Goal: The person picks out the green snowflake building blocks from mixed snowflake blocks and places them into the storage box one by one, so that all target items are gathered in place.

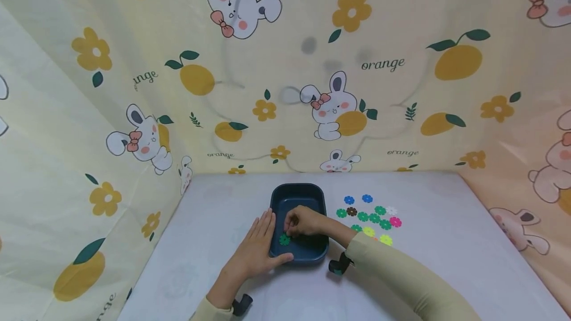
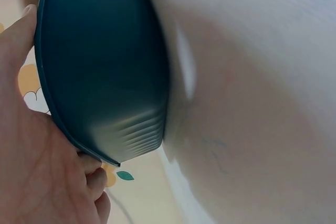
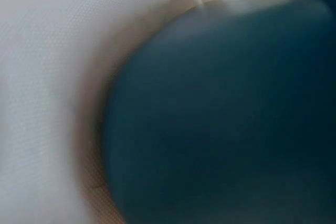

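Left hand (image 1: 255, 249) lying spread along dark-blue, rounded rectangular, plastic-looking tray (image 1: 298, 196), thumb reaching near rim, probably steadying it. Right hand (image 1: 304, 222) hovering inside, fingers bending; cannot tell whether pinching anything. Green flower-shaped disc (image 1: 284, 240) lying in tray, just beside fingertips. Light touch, steady bracing likely serving best.

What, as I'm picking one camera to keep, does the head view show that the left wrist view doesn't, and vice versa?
Head only: the right hand, a green flower-shaped disc in the dark-blue rounded rectangular tray, and multicoloured flower-shaped discs to its right.
Left wrist only: ridges on the tray's outer wall.
Both: tray, left hand against its rim, white tabletop, cream printed backdrop.
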Motion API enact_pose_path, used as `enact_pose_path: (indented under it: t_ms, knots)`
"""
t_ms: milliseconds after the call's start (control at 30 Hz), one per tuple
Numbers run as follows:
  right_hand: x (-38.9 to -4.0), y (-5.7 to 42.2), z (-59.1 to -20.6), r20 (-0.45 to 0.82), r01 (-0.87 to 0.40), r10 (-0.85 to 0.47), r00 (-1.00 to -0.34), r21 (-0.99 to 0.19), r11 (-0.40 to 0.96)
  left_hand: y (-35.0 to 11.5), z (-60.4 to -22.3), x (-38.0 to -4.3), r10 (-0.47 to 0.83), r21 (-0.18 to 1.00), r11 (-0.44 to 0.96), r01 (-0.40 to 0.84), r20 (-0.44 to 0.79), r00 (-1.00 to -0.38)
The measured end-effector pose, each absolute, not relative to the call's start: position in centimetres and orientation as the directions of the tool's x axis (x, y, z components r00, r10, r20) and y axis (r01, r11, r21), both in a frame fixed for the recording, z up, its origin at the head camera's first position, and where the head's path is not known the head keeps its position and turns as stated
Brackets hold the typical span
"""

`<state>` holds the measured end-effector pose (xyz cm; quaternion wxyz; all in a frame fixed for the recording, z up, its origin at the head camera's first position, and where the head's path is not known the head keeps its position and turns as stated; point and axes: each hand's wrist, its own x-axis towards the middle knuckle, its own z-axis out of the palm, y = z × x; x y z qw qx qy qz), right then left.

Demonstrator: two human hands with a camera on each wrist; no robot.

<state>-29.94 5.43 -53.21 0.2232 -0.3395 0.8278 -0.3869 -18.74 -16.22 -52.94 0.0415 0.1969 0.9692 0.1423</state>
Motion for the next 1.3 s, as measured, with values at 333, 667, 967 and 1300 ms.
enact_pose_path:
  t_ms: [333, 667, 967, 1300]
  knots:
    - [-29.6, 7.2, -52.0, 0.059, -0.486, -0.683, -0.728, -0.747, 0.454, -16.2, -53.0, -18.8, 0.389, 0.311, 0.878, 0.364, -0.022, -0.921]
    - [-29.2, 12.6, -49.0, 0.149, -0.485, -0.576, -0.803, -0.726, 0.487, -16.2, -52.8, -18.9, 0.383, 0.318, 0.879, 0.356, -0.024, -0.924]
    - [-28.0, 17.4, -49.6, 0.117, -0.383, -0.443, -0.889, -0.719, 0.579, -16.0, -52.7, -18.9, 0.377, 0.345, 0.873, 0.345, -0.027, -0.926]
    - [-26.9, 21.0, -52.4, 0.029, -0.32, -0.431, -0.902, -0.716, 0.621, -15.9, -52.7, -19.1, 0.391, 0.358, 0.862, 0.358, -0.021, -0.92]
